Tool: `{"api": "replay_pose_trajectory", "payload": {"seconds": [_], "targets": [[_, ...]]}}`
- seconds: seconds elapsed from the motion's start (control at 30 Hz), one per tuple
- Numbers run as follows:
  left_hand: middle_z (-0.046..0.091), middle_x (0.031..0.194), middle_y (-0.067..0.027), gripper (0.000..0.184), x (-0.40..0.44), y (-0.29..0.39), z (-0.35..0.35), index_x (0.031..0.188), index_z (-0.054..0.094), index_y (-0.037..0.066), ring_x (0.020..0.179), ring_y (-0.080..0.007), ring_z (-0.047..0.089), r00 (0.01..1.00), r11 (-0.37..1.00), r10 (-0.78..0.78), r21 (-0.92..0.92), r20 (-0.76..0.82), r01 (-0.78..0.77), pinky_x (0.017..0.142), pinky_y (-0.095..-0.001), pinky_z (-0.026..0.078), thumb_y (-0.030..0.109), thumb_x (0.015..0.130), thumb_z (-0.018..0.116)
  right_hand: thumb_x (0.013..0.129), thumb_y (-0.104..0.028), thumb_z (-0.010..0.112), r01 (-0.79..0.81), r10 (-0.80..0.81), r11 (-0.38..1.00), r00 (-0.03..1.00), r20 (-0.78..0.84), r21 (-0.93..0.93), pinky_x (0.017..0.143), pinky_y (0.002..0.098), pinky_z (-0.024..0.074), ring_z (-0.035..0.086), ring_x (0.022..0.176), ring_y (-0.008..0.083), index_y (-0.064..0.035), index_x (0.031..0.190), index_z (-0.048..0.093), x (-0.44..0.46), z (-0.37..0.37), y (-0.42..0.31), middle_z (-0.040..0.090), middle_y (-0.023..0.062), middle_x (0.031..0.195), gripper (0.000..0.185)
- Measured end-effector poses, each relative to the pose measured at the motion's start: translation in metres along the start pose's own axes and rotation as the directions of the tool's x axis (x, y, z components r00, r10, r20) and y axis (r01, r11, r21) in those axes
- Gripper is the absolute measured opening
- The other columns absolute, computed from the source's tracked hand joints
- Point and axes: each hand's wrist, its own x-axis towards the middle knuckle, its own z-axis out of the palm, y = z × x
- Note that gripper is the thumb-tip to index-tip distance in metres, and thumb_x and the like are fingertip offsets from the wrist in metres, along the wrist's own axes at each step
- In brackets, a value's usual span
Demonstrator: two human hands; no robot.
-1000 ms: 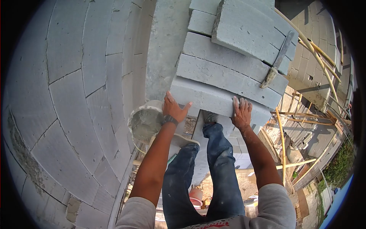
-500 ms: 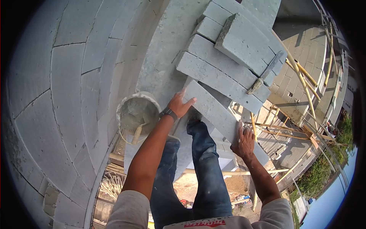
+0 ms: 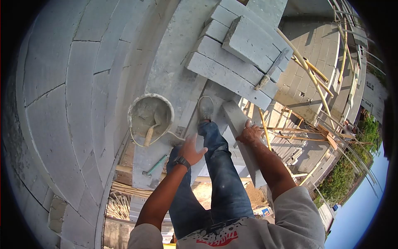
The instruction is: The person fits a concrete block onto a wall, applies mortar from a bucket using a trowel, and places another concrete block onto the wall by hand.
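Observation:
A long grey block (image 3: 244,141) stands tilted at my right side, beside my right leg. My right hand (image 3: 251,133) grips its right edge near the upper end. My left hand (image 3: 191,151), with a watch on the wrist, is off the block, with thumb and fingers apart and nothing in it. Left of it is a bucket (image 3: 132,118) of grey mortar, a trowel handle (image 3: 148,136) sticking out. Ahead lie stacked grey blocks (image 3: 226,72), a thicker block (image 3: 251,41) on top, and a flat long-bladed tool (image 3: 273,68) across them.
A block wall (image 3: 83,103) rises on the left. A small teal-handled tool (image 3: 155,165) lies on the board below the bucket. Bamboo poles (image 3: 306,66) and scaffolding stand at the right, above a drop to the ground. My shoe (image 3: 205,108) is between the bucket and the block.
The long block has come away from the stack, swung round and moved down to my right. My left hand has let go of it. More of the bucket and the teal tool shows.

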Motion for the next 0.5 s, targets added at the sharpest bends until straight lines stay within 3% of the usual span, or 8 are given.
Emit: {"api": "replay_pose_trajectory", "payload": {"seconds": [0.1, 0.13, 0.23, 0.33, 0.43, 0.47, 0.5], "targets": [[0.041, 0.148, -0.0287, 0.097, -0.032, 0.055, 0.006, 0.152, 0.034, -0.001, 0.137, -0.0424, 0.044, 0.986, 0.984, 0.098, -0.162, 0.135, -0.076, 0.112, -0.047, 0.039, 0.057, 0.083, 0.071, 0.068, -0.043, 0.078, 0.007, 0.001, 0.999, 0.987, 0.161, -0.05, 0.099, 0.0499, 0.0436, 0.052, 0.131, 0.036, -0.0151, 0.158, 0.029, 0.01, -0.035, -0.016, 0.053, 0.0202, 0.137, 0.106], [0.039, 0.149, -0.0294, 0.1, -0.04, 0.082, 0.009, 0.153, 0.032, 0.0, 0.137, -0.0441, 0.043, 0.972, 0.955, 0.206, -0.237, 0.112, -0.175, 0.112, -0.0477, 0.039, 0.059, 0.083, 0.071, 0.069, -0.045, 0.078, 0.005, 0.005, 0.999, 0.979, 0.205, -0.05, 0.101, 0.0487, 0.0456, 0.053, 0.132, 0.0311, -0.0137, 0.15, 0.045, 0.013, -0.043, -0.018, 0.059, 0.0147, 0.135, 0.093], [0.033, 0.152, -0.0305, 0.106, -0.07, 0.164, 0.014, 0.156, 0.028, 0.005, 0.137, -0.047, 0.04, 0.893, 0.821, 0.451, -0.393, 0.003, -0.414, 0.113, -0.0491, 0.039, 0.063, 0.08, 0.072, 0.069, -0.051, 0.079, 0.007, -0.033, 0.99, 0.981, 0.189, 0.14, 0.104, 0.046, 0.0466, 0.053, 0.132, 0.0285, -0.0116, 0.14, 0.058, 0.026, -0.04, -0.006, 0.063, 0.0112, 0.133, 0.084], [0.031, 0.154, -0.0299, 0.105, -0.077, 0.217, 0.028, 0.154, 0.031, 0.006, 0.14, -0.0458, 0.037, 0.892, 0.818, 0.437, -0.362, -0.111, -0.446, 0.113, -0.0491, 0.038, 0.058, 0.076, 0.078, 0.067, -0.057, 0.08, 0.132, -0.15, 0.986, 0.966, 0.21, 0.1, 0.105, 0.0421, 0.0473, 0.056, 0.13, 0.0305, -0.0113, 0.132, 0.065, 0.053, -0.025, 0.011, 0.064, 0.0089, 0.134, 0.08], [0.032, 0.15, -0.0334, 0.107, -0.064, 0.229, 0.06, 0.155, 0.026, 0.005, 0.139, -0.048, 0.039, 0.939, 0.886, 0.319, -0.313, -0.127, -0.343, 0.112, -0.0507, 0.039, 0.043, 0.073, 0.085, 0.066, -0.057, 0.08, 0.111, -0.115, 0.993, 0.984, 0.136, 0.037, 0.104, 0.0402, 0.0488, 0.058, 0.128, 0.0302, -0.0122, 0.131, 0.067, 0.049, -0.018, 0.011, 0.063, 0.0079, 0.136, 0.08], [0.032, 0.151, -0.0318, 0.107, -0.058, 0.227, 0.072, 0.151, 0.028, 0.005, 0.138, -0.0474, 0.038, 0.943, 0.886, 0.312, -0.323, -0.116, -0.332, 0.113, -0.0504, 0.038, 0.034, 0.068, 0.089, 0.066, -0.059, 0.079, 0.158, -0.156, 0.987, 0.98, 0.12, -0.005, 0.1, 0.0406, 0.0507, 0.064, 0.121, 0.0268, -0.0123, 0.125, 0.071, 0.046, -0.022, 0.005, 0.067, 0.0078, 0.131, 0.075], [0.033, 0.151, -0.0311, 0.105, -0.054, 0.225, 0.077, 0.15, 0.029, 0.004, 0.139, -0.047, 0.038, 0.944, 0.888, 0.298, -0.322, -0.141, -0.328, 0.114, -0.0503, 0.036, 0.034, 0.068, 0.089, 0.066, -0.06, 0.079, 0.159, -0.159, 0.987, 0.977, 0.141, 0.009, 0.099, 0.0407, 0.0513, 0.065, 0.119, 0.0263, -0.0126, 0.124, 0.072, 0.045, -0.029, 0.004, 0.068, 0.0081, 0.128, 0.075]]}}
